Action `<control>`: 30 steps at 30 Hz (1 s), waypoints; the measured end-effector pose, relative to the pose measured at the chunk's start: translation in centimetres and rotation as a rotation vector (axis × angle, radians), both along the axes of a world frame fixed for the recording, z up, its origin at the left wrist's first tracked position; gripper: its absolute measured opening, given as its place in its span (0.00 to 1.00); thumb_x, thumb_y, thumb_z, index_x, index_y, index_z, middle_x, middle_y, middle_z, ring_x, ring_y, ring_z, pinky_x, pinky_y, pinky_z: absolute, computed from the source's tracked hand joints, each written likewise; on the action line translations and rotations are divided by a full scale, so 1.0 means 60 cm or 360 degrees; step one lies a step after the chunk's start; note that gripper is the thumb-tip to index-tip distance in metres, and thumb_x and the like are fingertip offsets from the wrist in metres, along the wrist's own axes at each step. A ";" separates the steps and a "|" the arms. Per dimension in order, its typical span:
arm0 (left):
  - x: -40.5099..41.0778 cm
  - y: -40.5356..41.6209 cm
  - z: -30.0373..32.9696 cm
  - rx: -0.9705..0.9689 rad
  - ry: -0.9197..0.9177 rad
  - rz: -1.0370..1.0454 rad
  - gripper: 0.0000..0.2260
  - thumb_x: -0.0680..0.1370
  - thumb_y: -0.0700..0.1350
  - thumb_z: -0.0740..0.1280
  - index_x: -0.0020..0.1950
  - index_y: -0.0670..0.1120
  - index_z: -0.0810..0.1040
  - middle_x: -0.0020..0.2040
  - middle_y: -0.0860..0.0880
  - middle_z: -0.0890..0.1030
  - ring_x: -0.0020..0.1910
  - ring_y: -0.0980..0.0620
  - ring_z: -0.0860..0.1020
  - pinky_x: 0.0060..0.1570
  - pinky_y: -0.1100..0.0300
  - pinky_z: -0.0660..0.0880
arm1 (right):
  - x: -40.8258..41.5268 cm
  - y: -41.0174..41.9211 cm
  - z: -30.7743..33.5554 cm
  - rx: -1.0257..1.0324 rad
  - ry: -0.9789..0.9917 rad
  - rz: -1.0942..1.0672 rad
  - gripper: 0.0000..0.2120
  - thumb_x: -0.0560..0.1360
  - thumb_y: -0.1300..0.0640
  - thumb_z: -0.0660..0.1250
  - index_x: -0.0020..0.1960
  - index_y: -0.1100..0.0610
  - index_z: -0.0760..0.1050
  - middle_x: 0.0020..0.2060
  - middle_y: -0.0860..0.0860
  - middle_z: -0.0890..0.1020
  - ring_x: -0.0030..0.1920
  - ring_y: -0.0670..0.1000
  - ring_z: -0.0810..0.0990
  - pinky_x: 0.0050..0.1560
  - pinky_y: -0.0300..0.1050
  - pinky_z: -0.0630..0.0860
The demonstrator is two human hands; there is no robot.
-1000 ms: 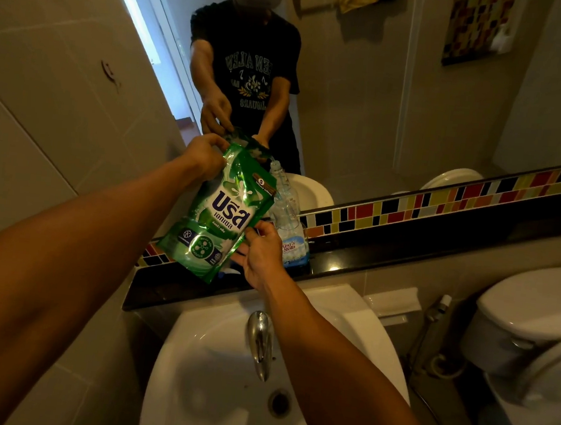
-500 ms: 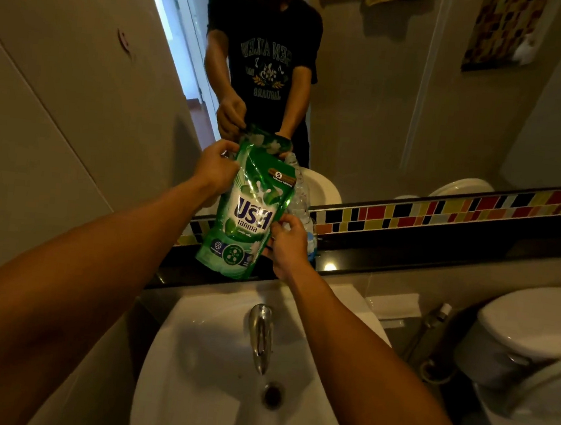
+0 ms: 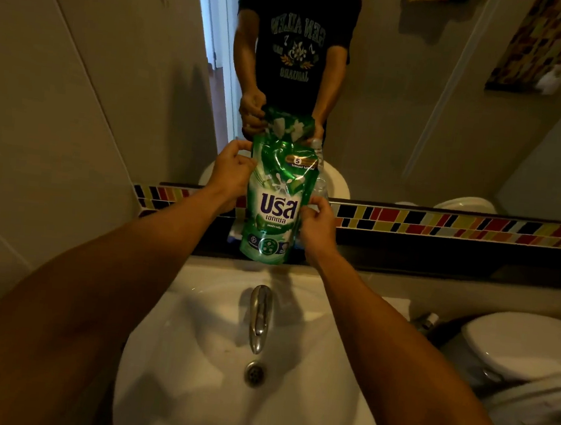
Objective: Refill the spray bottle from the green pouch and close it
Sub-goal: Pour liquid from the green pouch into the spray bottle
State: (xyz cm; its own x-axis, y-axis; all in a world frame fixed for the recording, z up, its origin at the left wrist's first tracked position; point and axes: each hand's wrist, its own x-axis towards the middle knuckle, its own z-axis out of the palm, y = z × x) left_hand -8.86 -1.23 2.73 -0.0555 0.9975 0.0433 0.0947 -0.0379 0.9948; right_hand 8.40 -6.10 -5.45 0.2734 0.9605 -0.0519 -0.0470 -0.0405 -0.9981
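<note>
The green refill pouch is held upright over the black ledge, in front of the mirror. My left hand pinches its upper left edge. My right hand is closed at the pouch's right side, around the clear spray bottle. Only the bottle's upper part shows, just behind the pouch's right edge; its body is hidden. I cannot see the bottle's cap or sprayer, and the top of the pouch looks folded over.
A white sink with a chrome tap lies directly below my arms. The black ledge and a coloured tile strip run along the mirror. A toilet stands at the right, a tiled wall at the left.
The pouch has swung from tilted to upright and moved in front of the bottle. Both hands have shifted right, and the bottle is now mostly covered.
</note>
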 end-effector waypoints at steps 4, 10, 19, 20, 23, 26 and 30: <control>-0.023 -0.010 -0.008 -0.0046 -0.0209 -0.0008 0.09 0.81 0.38 0.64 0.58 0.50 0.74 0.54 0.43 0.83 0.50 0.46 0.84 0.42 0.50 0.83 | -0.008 0.005 0.008 0.0064 -0.0138 0.0020 0.10 0.84 0.63 0.58 0.55 0.52 0.76 0.53 0.54 0.84 0.56 0.55 0.84 0.55 0.59 0.84; -0.088 -0.014 -0.005 -0.0066 -0.0328 0.0048 0.07 0.82 0.38 0.65 0.57 0.48 0.74 0.50 0.50 0.82 0.47 0.53 0.82 0.33 0.62 0.79 | -0.067 0.026 0.019 0.0136 -0.0251 0.0113 0.08 0.84 0.65 0.58 0.57 0.56 0.73 0.51 0.53 0.82 0.55 0.54 0.83 0.55 0.52 0.83; -0.225 -0.016 -0.026 -0.0069 -0.0371 0.0287 0.04 0.82 0.40 0.65 0.53 0.49 0.75 0.48 0.52 0.83 0.43 0.55 0.82 0.38 0.54 0.82 | -0.212 0.089 0.002 0.0007 -0.0261 0.0284 0.07 0.84 0.63 0.58 0.55 0.56 0.74 0.49 0.51 0.82 0.49 0.50 0.82 0.53 0.52 0.83; -0.238 -0.017 -0.031 -0.0075 -0.0378 0.0322 0.04 0.82 0.40 0.65 0.52 0.50 0.75 0.47 0.54 0.83 0.42 0.56 0.82 0.38 0.55 0.81 | -0.228 0.097 -0.001 -0.0006 -0.0271 0.0298 0.07 0.84 0.63 0.59 0.57 0.58 0.75 0.49 0.52 0.82 0.49 0.49 0.82 0.55 0.53 0.83; -0.279 -0.013 -0.048 -0.0100 -0.0393 0.0417 0.07 0.82 0.40 0.64 0.49 0.52 0.75 0.47 0.55 0.83 0.48 0.52 0.80 0.47 0.50 0.77 | -0.270 0.115 -0.010 -0.0012 -0.0281 0.0351 0.08 0.85 0.63 0.58 0.59 0.61 0.75 0.49 0.53 0.82 0.48 0.48 0.81 0.51 0.47 0.82; -0.312 -0.009 -0.063 -0.0088 -0.0470 0.0510 0.09 0.82 0.36 0.62 0.50 0.51 0.75 0.49 0.51 0.83 0.55 0.43 0.81 0.55 0.34 0.77 | -0.312 0.129 -0.022 -0.0005 -0.0305 0.0421 0.08 0.85 0.64 0.57 0.58 0.60 0.75 0.47 0.53 0.82 0.49 0.52 0.81 0.49 0.48 0.82; -0.350 -0.007 -0.080 -0.0040 -0.0499 0.0593 0.08 0.82 0.35 0.60 0.57 0.44 0.74 0.57 0.40 0.82 0.58 0.37 0.81 0.52 0.34 0.79 | -0.360 0.145 -0.041 -0.0014 -0.0287 0.0509 0.08 0.84 0.64 0.58 0.53 0.55 0.74 0.50 0.54 0.83 0.51 0.54 0.82 0.57 0.57 0.82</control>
State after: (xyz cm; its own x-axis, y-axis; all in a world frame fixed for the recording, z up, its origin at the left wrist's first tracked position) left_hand -29.83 -1.66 -2.08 -0.4155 0.9078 -0.0568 -0.2071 -0.0336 0.9777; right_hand -13.19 2.62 -7.93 -0.0350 0.9986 -0.0390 0.1463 -0.0334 -0.9887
